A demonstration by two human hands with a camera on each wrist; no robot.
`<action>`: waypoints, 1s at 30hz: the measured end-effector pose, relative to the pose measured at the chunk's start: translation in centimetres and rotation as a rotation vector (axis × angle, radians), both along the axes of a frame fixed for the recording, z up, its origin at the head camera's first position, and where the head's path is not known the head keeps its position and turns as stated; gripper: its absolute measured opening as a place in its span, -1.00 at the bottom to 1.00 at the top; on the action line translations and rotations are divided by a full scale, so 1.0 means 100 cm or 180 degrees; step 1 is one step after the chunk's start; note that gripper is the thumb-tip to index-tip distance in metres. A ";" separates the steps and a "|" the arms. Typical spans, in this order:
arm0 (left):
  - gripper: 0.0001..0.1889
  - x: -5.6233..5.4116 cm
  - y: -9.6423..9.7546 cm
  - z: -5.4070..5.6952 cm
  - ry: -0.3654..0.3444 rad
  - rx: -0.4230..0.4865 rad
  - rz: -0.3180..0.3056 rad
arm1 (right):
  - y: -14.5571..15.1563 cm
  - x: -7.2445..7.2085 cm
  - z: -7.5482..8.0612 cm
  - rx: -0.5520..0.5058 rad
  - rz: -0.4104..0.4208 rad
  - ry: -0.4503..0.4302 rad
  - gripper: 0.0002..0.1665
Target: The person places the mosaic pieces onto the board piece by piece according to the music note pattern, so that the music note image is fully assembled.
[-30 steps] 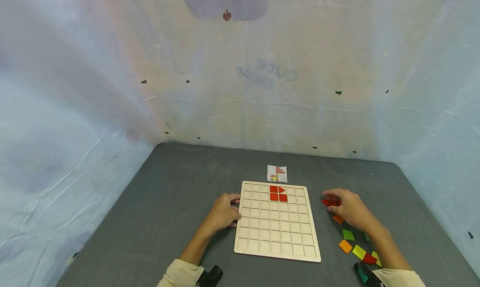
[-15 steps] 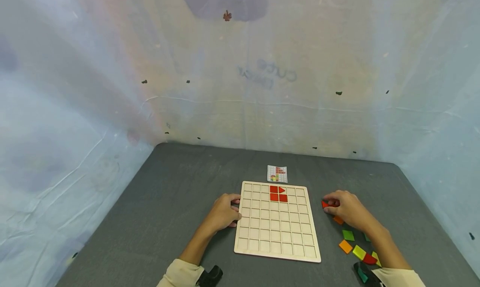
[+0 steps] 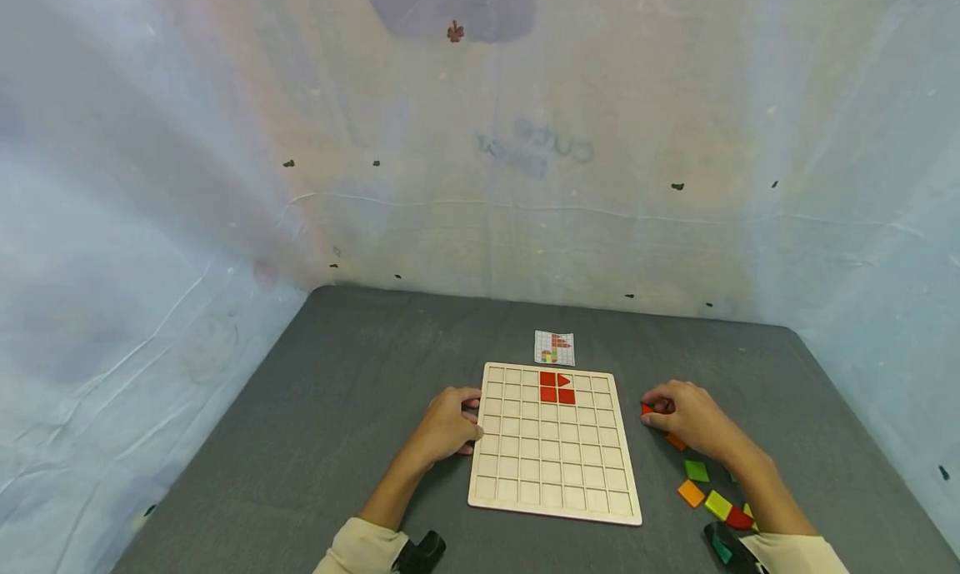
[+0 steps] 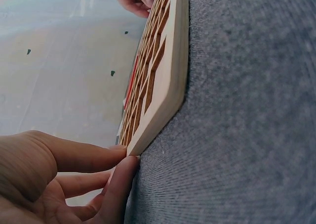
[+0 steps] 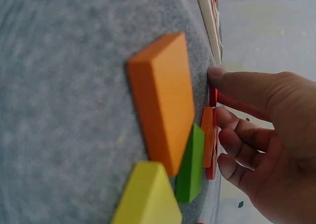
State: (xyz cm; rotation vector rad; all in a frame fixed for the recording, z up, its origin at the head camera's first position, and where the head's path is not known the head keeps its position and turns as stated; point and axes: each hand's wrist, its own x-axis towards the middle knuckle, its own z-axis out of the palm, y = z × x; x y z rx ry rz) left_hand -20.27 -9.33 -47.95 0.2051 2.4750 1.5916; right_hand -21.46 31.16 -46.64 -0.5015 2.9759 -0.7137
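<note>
My left hand (image 3: 446, 424) pinches the left edge of a pale wooden grid board (image 3: 551, 466), thumb and index finger at its rim in the left wrist view. Four-sided cells cover the board; in its upper part sit several red squares (image 3: 549, 394) and a small red triangle (image 3: 563, 381). Right of the board, my right hand (image 3: 693, 416) holds a red tile (image 5: 213, 94) between thumb and index finger, low over the table. Its other fingers curl beside an orange tile (image 5: 208, 135) and another red edge. The held tile's shape is mostly hidden.
Below the right hand lie a green tile (image 3: 696, 471), an orange square (image 3: 691, 493), a yellow tile (image 3: 717, 505) and a red rounded piece (image 3: 740, 518). A small printed pattern card (image 3: 554, 348) lies beyond the board on the grey table (image 3: 360, 357).
My right hand has shifted slightly left toward the board, and the red tile between its fingers has turned. The left hand and the board have stayed put.
</note>
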 end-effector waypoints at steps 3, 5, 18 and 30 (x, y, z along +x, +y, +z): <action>-0.35 0.001 0.000 0.000 0.0059 -0.0007 -0.0022 | 0.000 0.000 0.000 0.0006 0.0001 0.0022 -0.73; -0.35 0.001 0.000 0.001 0.0084 -0.0015 -0.0030 | 0.000 0.000 -0.001 -0.0002 0.0003 0.0044 -0.75; -0.34 0.002 0.001 0.003 0.0036 0.0007 -0.0011 | -0.003 0.000 0.000 -0.0013 -0.0061 0.0051 -0.75; -0.34 0.001 0.001 0.001 0.0056 -0.0030 -0.0016 | -0.017 0.002 0.005 -0.0109 -0.0166 0.0093 -0.72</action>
